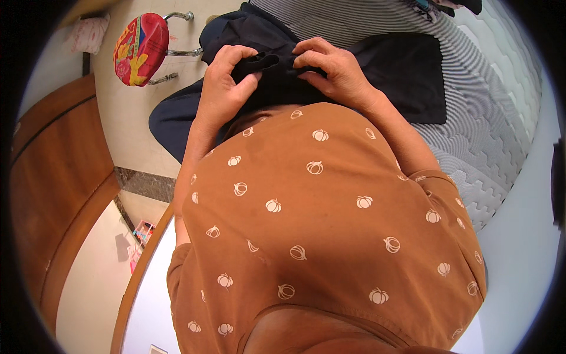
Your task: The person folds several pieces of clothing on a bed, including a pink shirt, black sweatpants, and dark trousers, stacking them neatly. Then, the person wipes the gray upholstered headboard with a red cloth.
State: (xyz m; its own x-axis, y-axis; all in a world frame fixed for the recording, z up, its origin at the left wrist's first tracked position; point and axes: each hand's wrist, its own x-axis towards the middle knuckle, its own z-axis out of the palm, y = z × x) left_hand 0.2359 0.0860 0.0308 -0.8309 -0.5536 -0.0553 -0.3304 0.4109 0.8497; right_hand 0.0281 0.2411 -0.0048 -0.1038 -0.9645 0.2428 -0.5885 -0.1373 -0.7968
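Black cloth, a garment (pixel 402 75), lies across my lap and spreads to the right over a grey mattress (pixel 477 146). My left hand (pixel 230 79) grips a folded edge of it between thumb and fingers, and the fold makes a small loop there. A short way to the right, my right hand (pixel 331 66) pinches the same cloth, its fingers bent and partly hidden behind the fabric. Both hands are close together above my lap. Dark blue trousers (pixel 177 115) cover my legs beneath the cloth.
A round stool with a red flowered seat (pixel 141 48) and metal legs stands on the floor at upper left. A wooden door (pixel 62 168) is at the left. More clothing (pixel 455 5) lies on the mattress at the top right.
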